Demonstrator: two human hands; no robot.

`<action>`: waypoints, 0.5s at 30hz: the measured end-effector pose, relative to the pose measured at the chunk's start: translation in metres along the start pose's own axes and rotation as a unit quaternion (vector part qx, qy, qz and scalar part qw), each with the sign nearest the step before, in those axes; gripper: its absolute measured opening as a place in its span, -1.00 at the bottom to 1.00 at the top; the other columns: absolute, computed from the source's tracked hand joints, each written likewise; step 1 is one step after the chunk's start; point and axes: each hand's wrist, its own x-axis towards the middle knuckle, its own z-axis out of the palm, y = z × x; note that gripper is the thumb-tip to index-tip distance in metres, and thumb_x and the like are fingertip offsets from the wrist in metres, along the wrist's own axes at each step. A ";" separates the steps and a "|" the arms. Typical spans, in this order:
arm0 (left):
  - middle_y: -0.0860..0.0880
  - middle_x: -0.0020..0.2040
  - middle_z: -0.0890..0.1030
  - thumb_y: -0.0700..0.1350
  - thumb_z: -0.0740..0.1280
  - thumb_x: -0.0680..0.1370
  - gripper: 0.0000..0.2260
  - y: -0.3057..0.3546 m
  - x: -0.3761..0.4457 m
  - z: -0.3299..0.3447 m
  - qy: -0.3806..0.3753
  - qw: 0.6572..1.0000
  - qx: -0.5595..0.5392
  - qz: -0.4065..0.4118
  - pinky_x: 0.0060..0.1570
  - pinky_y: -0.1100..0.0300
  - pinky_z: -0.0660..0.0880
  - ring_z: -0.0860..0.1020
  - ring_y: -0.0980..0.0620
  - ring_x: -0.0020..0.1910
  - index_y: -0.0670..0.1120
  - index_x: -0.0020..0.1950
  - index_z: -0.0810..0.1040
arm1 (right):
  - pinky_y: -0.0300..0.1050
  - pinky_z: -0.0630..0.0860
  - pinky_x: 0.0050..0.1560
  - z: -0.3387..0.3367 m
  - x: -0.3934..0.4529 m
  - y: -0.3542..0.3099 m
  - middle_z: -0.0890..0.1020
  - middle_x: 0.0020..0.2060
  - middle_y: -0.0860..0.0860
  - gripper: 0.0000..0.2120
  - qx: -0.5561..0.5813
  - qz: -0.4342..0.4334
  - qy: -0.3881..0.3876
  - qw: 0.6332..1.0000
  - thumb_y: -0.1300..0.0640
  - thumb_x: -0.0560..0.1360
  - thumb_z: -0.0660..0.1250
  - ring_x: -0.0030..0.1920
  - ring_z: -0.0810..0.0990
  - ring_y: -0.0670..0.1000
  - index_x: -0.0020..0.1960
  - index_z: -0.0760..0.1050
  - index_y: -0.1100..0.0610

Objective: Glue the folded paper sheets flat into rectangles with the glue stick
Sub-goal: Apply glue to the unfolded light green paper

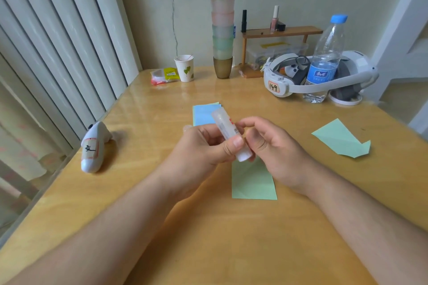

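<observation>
glue stick (228, 133) gripped between both hands (234, 143)

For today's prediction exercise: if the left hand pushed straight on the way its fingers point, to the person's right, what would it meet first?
Probably the right hand: the left hand and it both grip the glue stick, almost touching. Depth looks similar, though one view cannot confirm it.

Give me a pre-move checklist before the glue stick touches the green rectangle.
1. Glue stick held: ok, left hand and right hand both grip it.
2. Cap off: cannot tell.
3. Green folded rectangle flat on the table below the hands: ok.
4. Rectangle pinned by a hand: not ok.
5. Other green sheet folded flat into a rectangle: not ok, irregular shape.
6. Blue sheets clear of the work spot: ok.
</observation>
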 end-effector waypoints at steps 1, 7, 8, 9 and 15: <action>-0.31 0.03 0.70 -0.05 0.48 0.54 -0.67 -0.001 0.000 0.003 -0.006 1.000 -0.003 0.010 0.23 -0.15 0.58 0.67 -0.35 0.08 -0.29 0.14 0.67 | -0.02 0.59 -0.01 0.002 -0.001 -0.002 0.73 -0.06 0.01 -0.35 0.017 0.003 -0.006 1.000 -0.51 0.45 0.23 -0.07 0.68 0.03 0.30 0.53 -0.06; -0.30 -0.11 0.67 -0.21 0.47 0.55 -0.74 -0.003 0.001 0.008 -0.014 0.998 -0.024 0.052 -0.06 -0.01 0.56 0.61 -0.23 -0.20 -0.41 0.07 0.60 | -0.18 0.48 -0.26 0.007 -0.002 -0.012 0.62 -0.17 0.09 -0.53 0.138 0.031 -0.028 0.989 -0.19 0.55 0.26 -0.25 0.61 -0.01 0.33 0.55 0.05; -0.30 -0.08 0.68 -0.24 0.48 0.53 -0.74 -0.002 0.002 0.007 -0.017 0.998 -0.034 0.051 -0.01 -0.03 0.57 0.62 -0.22 -0.17 -0.40 0.11 0.60 | -0.20 0.46 -0.28 0.006 -0.002 -0.013 0.60 -0.19 0.08 -0.53 0.171 0.041 -0.026 0.984 -0.18 0.49 0.32 -0.26 0.58 -0.02 0.31 0.56 0.03; -0.27 -0.03 0.70 -0.25 0.50 0.50 -0.72 -0.001 0.003 0.004 -0.018 0.998 -0.035 0.045 0.05 -0.02 0.58 0.65 -0.21 -0.11 -0.36 0.16 0.62 | -0.21 0.45 -0.29 0.005 -0.002 -0.014 0.59 -0.22 0.07 -0.51 0.201 0.051 -0.019 0.978 -0.18 0.44 0.38 -0.28 0.55 -0.03 0.29 0.56 0.02; 0.25 0.02 0.67 0.01 0.50 0.55 -0.75 -0.017 0.009 -0.027 0.075 0.905 0.418 0.010 0.01 0.27 0.47 0.57 0.27 -0.02 0.17 0.23 0.65 | -0.23 0.22 -0.35 -0.028 0.007 -0.012 0.47 -0.37 0.01 -0.80 0.346 0.100 0.115 0.926 0.16 0.38 0.49 -0.37 0.37 -0.05 -0.02 0.58 0.04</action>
